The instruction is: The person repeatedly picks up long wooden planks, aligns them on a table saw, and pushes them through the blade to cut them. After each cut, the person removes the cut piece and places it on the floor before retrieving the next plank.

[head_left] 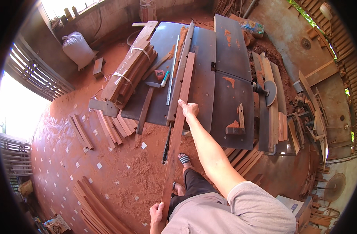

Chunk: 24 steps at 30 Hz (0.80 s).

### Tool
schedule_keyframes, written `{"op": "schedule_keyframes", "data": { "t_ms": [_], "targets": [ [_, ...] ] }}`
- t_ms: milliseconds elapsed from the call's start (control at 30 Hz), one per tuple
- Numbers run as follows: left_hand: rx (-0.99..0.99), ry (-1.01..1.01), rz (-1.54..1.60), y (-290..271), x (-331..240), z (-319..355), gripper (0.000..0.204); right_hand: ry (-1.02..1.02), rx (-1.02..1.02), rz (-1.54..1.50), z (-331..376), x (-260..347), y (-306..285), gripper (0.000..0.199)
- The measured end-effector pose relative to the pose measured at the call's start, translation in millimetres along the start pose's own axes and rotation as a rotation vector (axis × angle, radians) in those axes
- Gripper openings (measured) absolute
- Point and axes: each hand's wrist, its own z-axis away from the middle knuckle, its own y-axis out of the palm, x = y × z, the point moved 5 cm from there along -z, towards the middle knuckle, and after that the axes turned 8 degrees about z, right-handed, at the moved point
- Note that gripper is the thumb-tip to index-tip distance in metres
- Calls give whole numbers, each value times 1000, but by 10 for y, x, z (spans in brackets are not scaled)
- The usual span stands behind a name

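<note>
A long reddish wooden plank (181, 113) runs from the dark metal saw table (207, 70) down past my legs. My right hand (188, 109) rests on top of the plank near the table's front edge, fingers pressing it against the long metal fence (181, 68). My left hand (156, 213) grips the plank's near end at the bottom of the view. A metal ruler (172, 72) and a marker (165, 78) lie on the table left of the fence.
A tied bundle of planks (127, 72) sits on the table's left side. Loose boards (108, 128) and curved slats (94, 206) lie on the sawdust-covered floor. Stacked boards (274, 101) stand at the right. A white sack (77, 47) leans by the wall.
</note>
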Motion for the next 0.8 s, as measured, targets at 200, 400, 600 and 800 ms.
{"op": "schedule_keyframes", "data": {
  "t_ms": [200,400,600,800],
  "targets": [
    [-1,7,-6,24,-43,-30,53,3,67,-9,-16,68,-37,56],
    [-7,2,-18,38,-59,-61,54,10,16,3,48,168,-100,52],
    [-38,-4,-18,52,-184,-82,51,-33,-13,37,-195,74,27,53],
    [-12,20,-2,67,-305,-111,51,-4,-11,15,-193,94,39,62]
  ]
}}
